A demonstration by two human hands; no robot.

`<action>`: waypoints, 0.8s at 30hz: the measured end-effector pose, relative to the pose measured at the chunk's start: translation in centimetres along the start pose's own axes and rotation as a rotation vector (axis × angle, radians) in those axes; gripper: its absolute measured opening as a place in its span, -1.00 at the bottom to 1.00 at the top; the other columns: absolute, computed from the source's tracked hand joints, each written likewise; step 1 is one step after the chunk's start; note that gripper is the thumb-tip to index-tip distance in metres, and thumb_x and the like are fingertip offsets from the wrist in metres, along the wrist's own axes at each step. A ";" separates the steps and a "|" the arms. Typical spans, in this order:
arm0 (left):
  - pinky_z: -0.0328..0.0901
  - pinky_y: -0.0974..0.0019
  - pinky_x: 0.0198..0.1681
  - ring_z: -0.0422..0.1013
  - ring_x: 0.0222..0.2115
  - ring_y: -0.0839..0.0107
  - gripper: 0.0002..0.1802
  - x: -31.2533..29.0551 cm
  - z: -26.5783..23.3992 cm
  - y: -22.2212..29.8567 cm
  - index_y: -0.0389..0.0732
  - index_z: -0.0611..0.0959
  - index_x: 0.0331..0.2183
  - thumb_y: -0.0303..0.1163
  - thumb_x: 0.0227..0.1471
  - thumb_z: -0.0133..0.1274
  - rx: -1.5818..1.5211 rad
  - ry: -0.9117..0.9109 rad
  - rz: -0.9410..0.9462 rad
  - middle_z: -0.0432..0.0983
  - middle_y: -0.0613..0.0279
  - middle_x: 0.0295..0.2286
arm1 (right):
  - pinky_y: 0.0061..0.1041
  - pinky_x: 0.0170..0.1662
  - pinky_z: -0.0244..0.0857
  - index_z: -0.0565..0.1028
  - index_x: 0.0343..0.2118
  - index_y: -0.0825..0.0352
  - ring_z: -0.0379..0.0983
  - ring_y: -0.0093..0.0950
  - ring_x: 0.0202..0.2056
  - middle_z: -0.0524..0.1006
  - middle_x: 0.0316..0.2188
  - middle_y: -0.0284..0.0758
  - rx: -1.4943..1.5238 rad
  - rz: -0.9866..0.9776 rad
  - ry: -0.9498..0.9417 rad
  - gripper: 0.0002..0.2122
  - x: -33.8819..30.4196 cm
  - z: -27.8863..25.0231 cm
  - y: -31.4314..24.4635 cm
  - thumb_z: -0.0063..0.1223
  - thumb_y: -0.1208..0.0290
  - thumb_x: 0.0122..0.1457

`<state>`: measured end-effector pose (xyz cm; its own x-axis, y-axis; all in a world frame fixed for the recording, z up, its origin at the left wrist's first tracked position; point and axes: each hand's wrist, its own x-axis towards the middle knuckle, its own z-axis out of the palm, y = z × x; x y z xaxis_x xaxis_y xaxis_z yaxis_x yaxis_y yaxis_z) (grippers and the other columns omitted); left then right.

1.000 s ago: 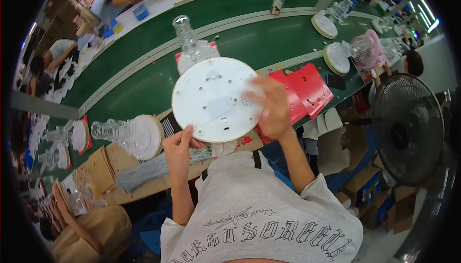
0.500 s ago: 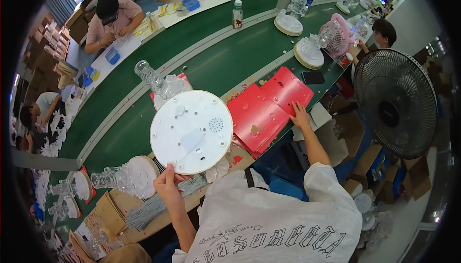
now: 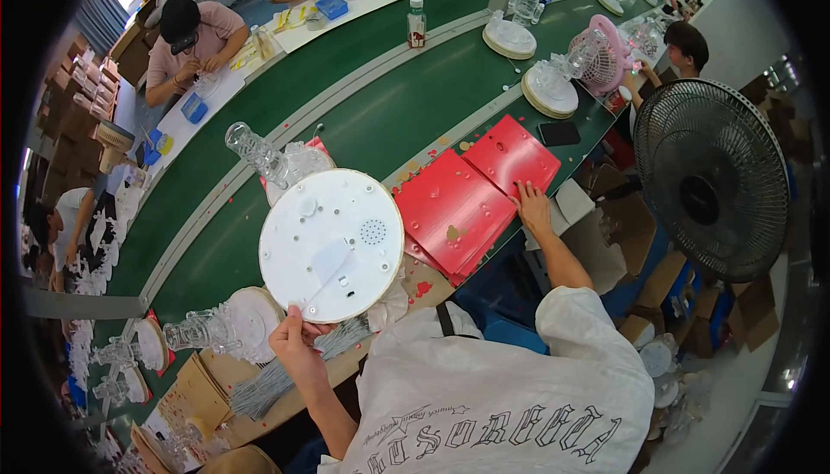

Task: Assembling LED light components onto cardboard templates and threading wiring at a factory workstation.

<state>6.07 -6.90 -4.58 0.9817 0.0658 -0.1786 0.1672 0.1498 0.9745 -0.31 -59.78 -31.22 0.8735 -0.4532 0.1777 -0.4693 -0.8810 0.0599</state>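
My left hand (image 3: 298, 349) pinches the near edge of a round white disc (image 3: 324, 214), thumb on top. Small screws, a cluster of speaker holes and a translucent patch show on its upward face. Behind the disc, partly covered by it, a clear twisted plastic column (image 3: 253, 147) lies on the bench. To the right, my right hand (image 3: 533, 208) rests with fingers apart on the right edge of a stack of glossy red sheets (image 3: 445, 206). The upper right sheet (image 3: 510, 156) lies slanted across the others.
A green bench (image 3: 363, 119) curves away, holding more white discs with clear columns (image 3: 553, 89), a black phone (image 3: 559, 133) and a bottle (image 3: 417, 22). Grey wires (image 3: 268, 383) lie near left. A large black fan (image 3: 705, 180) stands at right. Other people sit across the bench.
The view has shifted slightly. My left hand and the white disc have come a little left and nearer to me. My right hand stays on the red sheets.
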 end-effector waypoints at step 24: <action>-0.08 0.59 -0.74 0.24 -0.77 0.71 -0.63 -2.1 2.9 -0.3 -0.15 0.47 -0.53 -0.23 0.34 -0.02 -0.137 0.109 -0.009 0.49 0.24 -0.70 | -0.74 -0.73 0.06 0.53 -0.07 0.35 0.24 -0.77 -0.72 0.51 -0.53 -0.49 1.950 0.471 0.001 -0.74 -2.9 -30.8 -22.0 -0.16 0.29 0.44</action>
<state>4.20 -9.94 -4.09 0.9634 0.1693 -0.2080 0.1545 0.2837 0.9464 3.48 -34.87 -2.82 0.7466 -0.6501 -0.1414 0.1268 0.3478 -0.9290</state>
